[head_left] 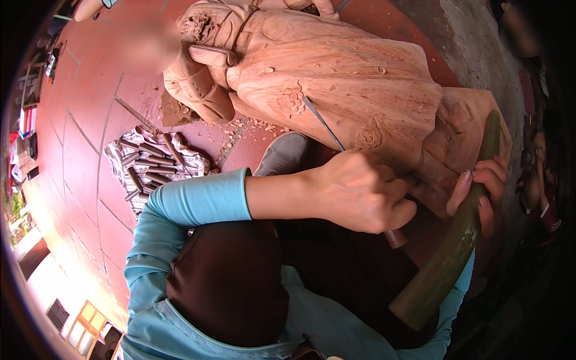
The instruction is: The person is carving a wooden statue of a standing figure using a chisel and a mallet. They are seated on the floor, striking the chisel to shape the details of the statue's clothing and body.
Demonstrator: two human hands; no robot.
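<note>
My left hand (366, 192) is closed in a fist round a carving chisel. The chisel's thin metal blade (324, 124) slants up and left from the fist, its tip at a carved flower (293, 99); the brown handle end (395, 238) pokes out below. Beneath it lies a large reddish wooden statue (360, 66) of a robed figure, on its side, with a second carved flower (368, 134) close to my knuckles. On the right, my right hand (489, 186) wraps round a long greenish-brown wooden club (447, 264), held tilted and apart from the chisel handle.
At the left, several dark-handled tools (153, 162) lie on a striped cloth (198, 163). Wood shavings (246, 129) are scattered over the red tiled floor (84, 144). A grey shoe (288, 153) stands next to the statue. A wooden block (175, 111) sits beside its upper part.
</note>
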